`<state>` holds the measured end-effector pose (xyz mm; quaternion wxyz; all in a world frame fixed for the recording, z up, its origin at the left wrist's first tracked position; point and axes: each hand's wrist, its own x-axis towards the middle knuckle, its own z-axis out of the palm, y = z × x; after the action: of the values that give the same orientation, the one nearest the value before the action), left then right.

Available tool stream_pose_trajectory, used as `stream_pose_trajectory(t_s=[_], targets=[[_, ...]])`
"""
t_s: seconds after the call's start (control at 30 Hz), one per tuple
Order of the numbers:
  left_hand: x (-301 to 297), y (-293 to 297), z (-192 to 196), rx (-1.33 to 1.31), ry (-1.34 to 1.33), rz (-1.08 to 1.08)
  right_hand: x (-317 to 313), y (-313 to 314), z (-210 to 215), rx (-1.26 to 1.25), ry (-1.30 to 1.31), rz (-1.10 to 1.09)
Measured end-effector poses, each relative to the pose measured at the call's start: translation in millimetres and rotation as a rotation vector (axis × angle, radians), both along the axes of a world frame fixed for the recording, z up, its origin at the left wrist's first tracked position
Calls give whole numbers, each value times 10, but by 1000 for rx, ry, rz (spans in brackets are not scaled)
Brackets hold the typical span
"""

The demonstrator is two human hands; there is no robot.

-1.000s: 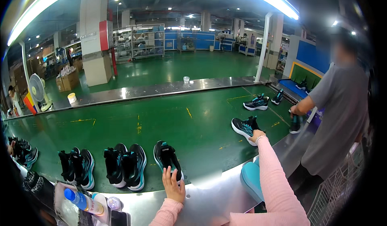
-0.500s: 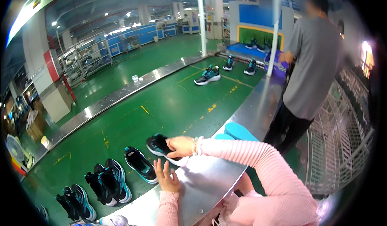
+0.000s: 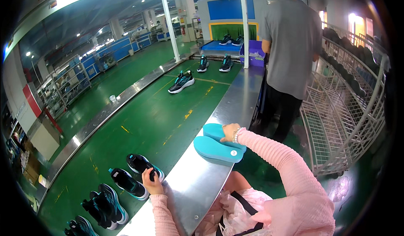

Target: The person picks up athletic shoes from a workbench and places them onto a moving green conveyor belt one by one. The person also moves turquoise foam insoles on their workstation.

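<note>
My left hand (image 3: pixel 151 181) rests on the heel of a black and teal sneaker (image 3: pixel 142 165) that lies on the green conveyor belt (image 3: pixel 160 110). A second sneaker of the same kind (image 3: pixel 126 182) lies just left of it. My right hand (image 3: pixel 229 132) reaches out over the steel side rail (image 3: pixel 198 185) and holds the far one of two teal shoe soles (image 3: pixel 214 131). The nearer teal sole (image 3: pixel 216 151) lies on the rail beside it. Both my arms wear pink sleeves.
More black and teal sneakers (image 3: pixel 101 204) lie on the belt at lower left, and others (image 3: pixel 182 81) sit farther along. A person in a grey shirt (image 3: pixel 290 46) stands by the rail ahead. A white wire rack cart (image 3: pixel 345 105) stands at right.
My view has swung rightward along the belt. My right hand left the sneaker on the belt and moved right to the teal soles. My left hand now touches the sneaker.
</note>
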<state>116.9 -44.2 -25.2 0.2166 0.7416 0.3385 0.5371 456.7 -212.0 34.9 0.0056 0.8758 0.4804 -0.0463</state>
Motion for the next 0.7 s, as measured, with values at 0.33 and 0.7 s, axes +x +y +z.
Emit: stream_pose_trajectory(t_s=[0.33,0.7], targets=[[-277,660,493,-28,188,140,159,-84,205,-40,59,4],[-446,965,422,-159,642,60,-1255,900,673,102,871,584]])
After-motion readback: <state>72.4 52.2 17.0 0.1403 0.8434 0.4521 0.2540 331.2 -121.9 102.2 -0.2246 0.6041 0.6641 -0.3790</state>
